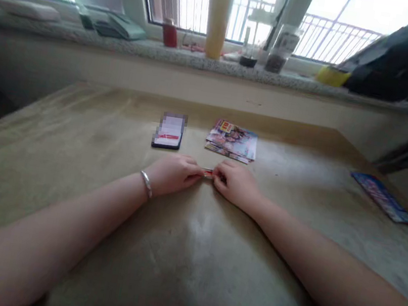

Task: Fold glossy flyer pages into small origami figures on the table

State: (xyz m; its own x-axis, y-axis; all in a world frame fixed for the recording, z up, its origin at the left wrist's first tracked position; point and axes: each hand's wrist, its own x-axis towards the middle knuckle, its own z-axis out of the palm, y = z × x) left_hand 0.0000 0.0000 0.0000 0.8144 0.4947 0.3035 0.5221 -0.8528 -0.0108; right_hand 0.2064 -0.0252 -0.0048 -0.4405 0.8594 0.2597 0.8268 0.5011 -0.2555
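Observation:
Close together over the middle of the table, my left hand (173,174) and my right hand (237,182) pinch the two ends of a small flat strip (207,173). It looks whitish with red markings, possibly folded paper, and my fingers cover most of it. A silver bracelet circles my left wrist. Just beyond my right hand lies a small stack of colourful printed leaflets (233,139). Past my left hand rests a phone (168,132) with a lit screen, partly pixelated.
The pale table (159,248) reaches back to a wall. At its right side lies a blue printed packet or leaflet (383,198). On the windowsill (123,48) stand a tall yellow container (218,17), a red jar (170,33), a clear jar (281,49) and a dark bag (401,65).

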